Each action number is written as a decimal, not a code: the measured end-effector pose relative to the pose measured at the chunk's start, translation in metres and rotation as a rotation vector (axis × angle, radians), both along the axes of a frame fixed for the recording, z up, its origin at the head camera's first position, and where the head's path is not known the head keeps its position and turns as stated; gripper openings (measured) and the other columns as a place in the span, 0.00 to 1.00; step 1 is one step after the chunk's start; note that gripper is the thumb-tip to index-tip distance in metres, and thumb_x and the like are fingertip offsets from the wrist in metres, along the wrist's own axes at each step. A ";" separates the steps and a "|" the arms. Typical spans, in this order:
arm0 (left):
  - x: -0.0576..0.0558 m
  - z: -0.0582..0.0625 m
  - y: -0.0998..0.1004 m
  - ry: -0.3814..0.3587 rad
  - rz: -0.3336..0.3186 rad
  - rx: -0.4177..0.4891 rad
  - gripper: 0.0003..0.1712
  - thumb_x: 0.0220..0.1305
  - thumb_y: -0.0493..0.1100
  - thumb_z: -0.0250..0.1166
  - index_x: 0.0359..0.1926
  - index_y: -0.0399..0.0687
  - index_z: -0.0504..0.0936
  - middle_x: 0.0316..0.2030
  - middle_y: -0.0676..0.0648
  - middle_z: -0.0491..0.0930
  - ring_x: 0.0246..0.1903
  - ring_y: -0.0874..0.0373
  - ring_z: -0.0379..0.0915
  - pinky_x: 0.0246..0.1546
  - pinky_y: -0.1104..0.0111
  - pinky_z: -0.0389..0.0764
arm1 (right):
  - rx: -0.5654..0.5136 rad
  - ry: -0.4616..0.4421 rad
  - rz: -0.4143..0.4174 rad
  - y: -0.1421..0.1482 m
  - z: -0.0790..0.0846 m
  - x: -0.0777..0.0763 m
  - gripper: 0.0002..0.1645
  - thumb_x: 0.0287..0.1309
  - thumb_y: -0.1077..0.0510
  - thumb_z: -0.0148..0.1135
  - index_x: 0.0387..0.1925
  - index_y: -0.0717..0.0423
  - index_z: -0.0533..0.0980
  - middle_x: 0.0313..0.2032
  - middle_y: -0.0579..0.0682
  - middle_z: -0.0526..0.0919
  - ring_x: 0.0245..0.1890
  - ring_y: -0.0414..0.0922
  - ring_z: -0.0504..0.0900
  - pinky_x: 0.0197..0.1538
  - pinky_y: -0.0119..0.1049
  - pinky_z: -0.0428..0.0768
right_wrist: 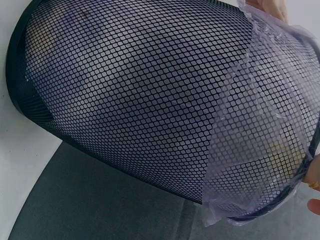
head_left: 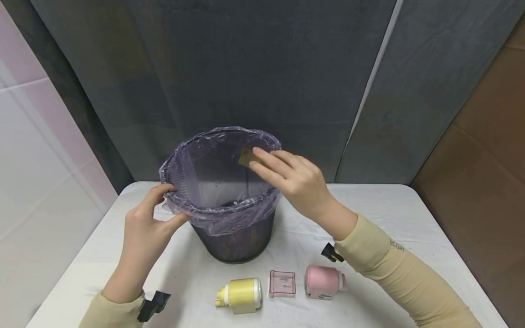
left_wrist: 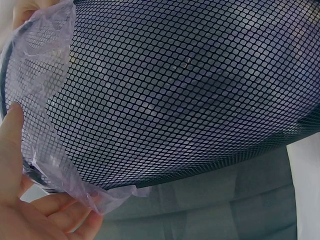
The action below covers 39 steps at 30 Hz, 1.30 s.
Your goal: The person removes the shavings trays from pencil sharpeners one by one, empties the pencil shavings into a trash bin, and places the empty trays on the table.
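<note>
A black wire-mesh bin, lined with a thin purple plastic bag, stands on the table. My left hand grips its rim at the near left, thumb outside and fingers over the edge. In the left wrist view that hand holds the folded-over bag against the mesh. Above the bin's opening, at its right side, my right hand pinches a small flat olive-yellow square piece at its fingertips. Only a few fingertips of the right hand show at the right wrist view's edge.
In front of the bin lie a yellow bottle-shaped container, a small clear box with red edges and a pink bottle on its side. A white cloth covers the table. Dark panels stand behind it.
</note>
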<state>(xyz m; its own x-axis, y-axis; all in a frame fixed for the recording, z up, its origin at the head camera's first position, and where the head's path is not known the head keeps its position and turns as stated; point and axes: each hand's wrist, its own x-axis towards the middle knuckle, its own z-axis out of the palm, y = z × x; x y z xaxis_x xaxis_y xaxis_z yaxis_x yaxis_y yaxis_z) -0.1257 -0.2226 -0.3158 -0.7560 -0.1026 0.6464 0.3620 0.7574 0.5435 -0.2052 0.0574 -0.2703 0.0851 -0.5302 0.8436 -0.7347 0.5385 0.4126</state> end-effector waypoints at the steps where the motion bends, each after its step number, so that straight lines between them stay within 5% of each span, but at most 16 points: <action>1: 0.000 0.000 0.000 -0.001 0.000 0.000 0.32 0.35 0.35 0.75 0.47 0.45 0.75 0.46 0.43 0.77 0.43 0.43 0.73 0.43 0.50 0.70 | 0.005 0.004 0.000 0.000 0.000 0.000 0.17 0.59 0.68 0.51 0.46 0.51 0.78 0.51 0.47 0.76 0.40 0.49 0.78 0.35 0.37 0.77; 24: -0.001 0.000 -0.001 0.015 0.005 0.000 0.32 0.34 0.35 0.75 0.46 0.44 0.75 0.45 0.42 0.78 0.41 0.43 0.73 0.42 0.52 0.71 | 0.131 0.135 0.019 0.001 0.006 -0.003 0.22 0.52 0.74 0.54 0.46 0.52 0.78 0.51 0.49 0.76 0.40 0.49 0.78 0.32 0.36 0.77; 39: -0.002 0.000 -0.001 0.026 -0.001 -0.007 0.32 0.34 0.36 0.76 0.46 0.44 0.75 0.45 0.42 0.78 0.41 0.43 0.73 0.42 0.51 0.71 | 0.233 0.200 -0.041 0.004 0.007 -0.004 0.24 0.51 0.72 0.56 0.48 0.50 0.77 0.54 0.47 0.74 0.41 0.47 0.76 0.33 0.34 0.74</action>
<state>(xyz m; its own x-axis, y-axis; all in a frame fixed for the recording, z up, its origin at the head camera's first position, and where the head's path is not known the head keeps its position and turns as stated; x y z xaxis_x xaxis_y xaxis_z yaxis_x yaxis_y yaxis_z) -0.1282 -0.2234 -0.3161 -0.7388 -0.0969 0.6669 0.3772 0.7607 0.5283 -0.2095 0.0619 -0.2630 0.2121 -0.7136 0.6677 -0.6061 0.4399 0.6627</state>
